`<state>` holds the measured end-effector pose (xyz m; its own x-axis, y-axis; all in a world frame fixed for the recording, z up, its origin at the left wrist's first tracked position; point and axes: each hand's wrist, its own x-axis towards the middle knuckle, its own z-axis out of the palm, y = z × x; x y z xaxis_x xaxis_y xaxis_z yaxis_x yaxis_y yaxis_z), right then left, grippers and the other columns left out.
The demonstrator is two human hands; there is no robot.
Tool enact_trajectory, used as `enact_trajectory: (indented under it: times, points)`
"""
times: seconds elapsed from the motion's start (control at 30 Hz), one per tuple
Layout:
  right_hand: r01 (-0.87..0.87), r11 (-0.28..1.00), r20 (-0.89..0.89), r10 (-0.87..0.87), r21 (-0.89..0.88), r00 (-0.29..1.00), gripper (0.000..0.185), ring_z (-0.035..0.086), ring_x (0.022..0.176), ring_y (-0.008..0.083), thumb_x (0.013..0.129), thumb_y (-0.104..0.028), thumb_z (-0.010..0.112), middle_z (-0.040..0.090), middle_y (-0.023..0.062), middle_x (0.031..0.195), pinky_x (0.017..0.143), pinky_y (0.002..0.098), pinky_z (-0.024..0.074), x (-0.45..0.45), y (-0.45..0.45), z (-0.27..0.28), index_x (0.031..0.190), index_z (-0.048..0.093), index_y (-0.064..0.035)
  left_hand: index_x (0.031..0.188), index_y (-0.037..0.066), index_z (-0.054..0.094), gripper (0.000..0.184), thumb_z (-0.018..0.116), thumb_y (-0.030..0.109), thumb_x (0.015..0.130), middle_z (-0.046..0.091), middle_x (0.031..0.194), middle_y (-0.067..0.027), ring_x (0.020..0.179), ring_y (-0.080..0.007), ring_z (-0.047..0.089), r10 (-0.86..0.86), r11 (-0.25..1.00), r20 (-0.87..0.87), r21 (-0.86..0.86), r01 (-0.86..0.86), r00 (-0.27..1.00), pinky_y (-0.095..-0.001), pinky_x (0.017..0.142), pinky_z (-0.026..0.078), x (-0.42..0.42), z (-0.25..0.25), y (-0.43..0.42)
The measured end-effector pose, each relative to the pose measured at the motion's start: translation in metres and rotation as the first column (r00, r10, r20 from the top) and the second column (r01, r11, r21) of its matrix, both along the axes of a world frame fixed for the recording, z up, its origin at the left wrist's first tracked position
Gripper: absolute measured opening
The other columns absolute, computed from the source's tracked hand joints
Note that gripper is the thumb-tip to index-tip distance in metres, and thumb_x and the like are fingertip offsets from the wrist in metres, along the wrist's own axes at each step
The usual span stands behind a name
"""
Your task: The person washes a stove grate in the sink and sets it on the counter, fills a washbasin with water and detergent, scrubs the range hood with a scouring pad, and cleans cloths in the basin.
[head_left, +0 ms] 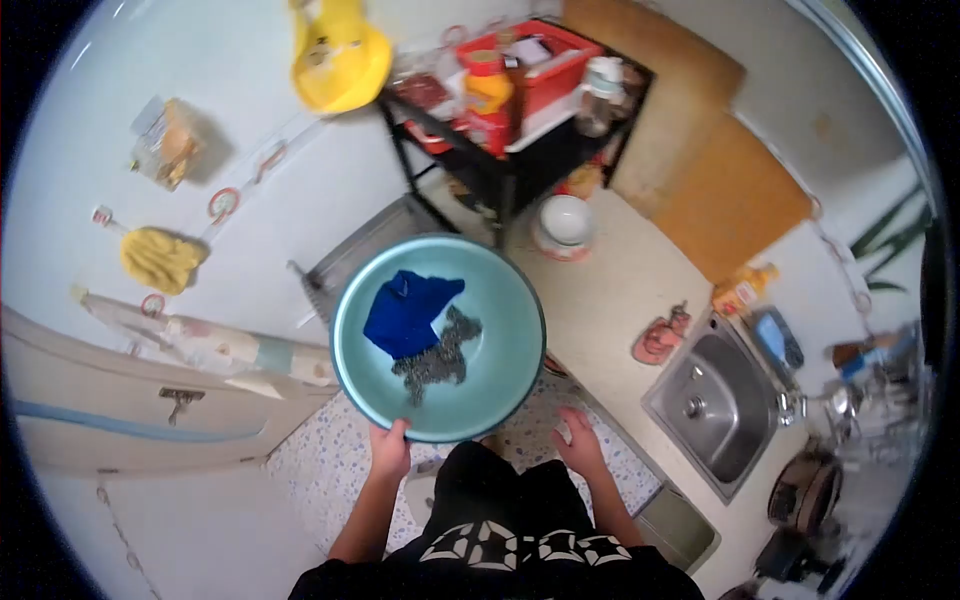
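A large teal basin (500,370) is in front of me, its near rim close to my body. Inside it lie a blue cloth item (412,315) and a dark grey, speckled clump (437,362) that looks like fabric. My left hand (391,450) grips the basin's near-left rim, thumb over the edge and fingers hidden beneath. To the right of the basin, my right hand (580,443) is apart from it, fingers spread and holding nothing.
A counter with a steel sink (715,405) runs along the right, bearing a pink cloth-like item (660,338) and stacked bowls (566,222). Behind the basin stands a black rack (500,180) with bottles and a red basket (565,75). A door (140,395) is at left.
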<state>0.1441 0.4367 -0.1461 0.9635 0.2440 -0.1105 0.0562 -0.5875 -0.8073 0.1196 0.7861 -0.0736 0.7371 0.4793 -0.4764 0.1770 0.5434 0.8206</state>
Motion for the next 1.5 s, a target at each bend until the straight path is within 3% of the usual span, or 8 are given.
enact_trajectory:
  times: [0.17,0.27,0.7,0.83,0.97,1.1,1.27,1.5]
  points:
    - [0.261,0.964,-0.199,-0.246,0.05,0.949,0.073,0.053,0.124,0.0355,0.086,-0.012,0.071,0.05,0.0181,0.138,0.093,0.0415,0.0533,-0.067,-0.075,0.012,0.151,0.036,-0.0098,0.126,0.001,0.046,0.043,0.053,-0.003,0.084,0.059,0.105,-0.0073,0.093,-0.0221,0.063,-0.343,0.935,-0.116,-0.137,0.327,0.932,-0.0385,0.069,0.056,-0.031,-0.025,-0.096]
    - [0.418,0.904,-0.234,-0.389,0.087,0.891,0.082,0.054,0.125,0.0349,0.086,-0.012,0.072,0.05,0.0212,0.14,0.098,0.0415,0.0506,-0.122,-0.132,0.012,0.155,0.028,-0.0103,0.115,0.003,0.052,0.029,0.052,-0.001,0.087,0.06,0.097,-0.0059,0.077,-0.0165,0.061,-0.488,0.865,-0.125,-0.207,0.458,0.864,-0.0289,0.053,0.047,-0.039,-0.014,-0.178]
    - [0.837,0.548,-0.209,-0.819,-0.007,0.535,0.069,0.054,0.124,0.0385,0.085,-0.013,0.071,0.053,0.0227,0.137,0.104,0.0426,0.0443,-0.303,-0.31,-0.02,0.145,0.039,0.001,0.114,0.003,0.052,0.028,0.054,0.002,0.086,0.06,0.092,-0.0059,0.068,-0.0155,0.059,-0.825,0.534,-0.306,-0.146,0.833,0.475,-0.0256,0.046,0.045,-0.017,-0.02,-0.43]
    - [0.901,0.434,-0.09,-0.898,-0.014,0.432,0.063,0.058,0.117,0.0357,0.088,-0.007,0.066,0.055,0.0221,0.133,0.099,0.0413,0.0473,-0.287,-0.341,-0.033,0.146,0.041,-0.0027,0.119,0.005,0.05,0.035,0.057,0.003,0.085,0.06,0.099,-0.007,0.077,-0.02,0.062,-0.875,0.385,-0.349,-0.079,0.919,0.336,-0.0363,0.054,0.055,0.019,-0.051,-0.473]
    - [0.978,0.21,-0.111,-0.971,0.018,0.211,0.061,0.067,0.095,0.0289,0.089,-0.004,0.063,0.063,0.0174,0.121,0.084,0.0395,0.0535,-0.255,-0.38,-0.023,0.145,0.042,-0.0053,0.116,0.001,0.052,0.032,0.056,0.006,0.085,0.061,0.094,-0.0096,0.075,-0.0224,0.065,-0.892,0.36,-0.308,-0.041,0.932,0.331,-0.0354,0.05,0.053,0.054,-0.075,-0.517]
    - [0.99,0.124,-0.037,-0.992,-0.064,0.122,0.061,0.067,0.076,0.0287,0.09,-0.009,0.06,0.066,0.0145,0.087,0.073,0.0395,0.0544,-0.212,-0.438,-0.029,0.147,0.04,-0.0094,0.119,0.001,0.052,0.034,0.056,0.007,0.086,0.061,0.101,-0.0118,0.082,-0.0267,0.067,-0.924,0.245,-0.337,-0.151,0.958,0.184,-0.0428,0.06,0.059,0.088,-0.07,-0.559]
    - [0.946,0.192,0.006,-0.98,-0.261,0.201,0.066,0.069,0.078,0.0385,0.089,-0.022,0.059,0.068,0.0221,0.085,0.072,0.0481,0.0536,-0.126,-0.534,-0.028,0.149,0.035,-0.0136,0.114,-0.001,0.055,0.03,0.057,0.01,0.086,0.063,0.101,-0.0136,0.084,-0.0302,0.068,-0.924,0.072,-0.382,-0.12,0.99,0.021,-0.0448,0.064,0.061,0.117,-0.081,-0.595]
    - [0.735,0.391,-0.062,-0.9,-0.553,0.432,0.065,0.067,0.095,0.0426,0.088,-0.026,0.059,0.068,0.0268,0.104,0.082,0.0538,0.053,-0.024,-0.636,-0.009,0.148,0.036,-0.0139,0.116,-0.004,0.051,0.034,0.057,0.013,0.087,0.063,0.101,-0.0152,0.083,-0.0321,0.069,-0.879,0.148,-0.477,-0.291,0.945,-0.009,-0.0463,0.064,0.062,0.145,-0.085,-0.623]
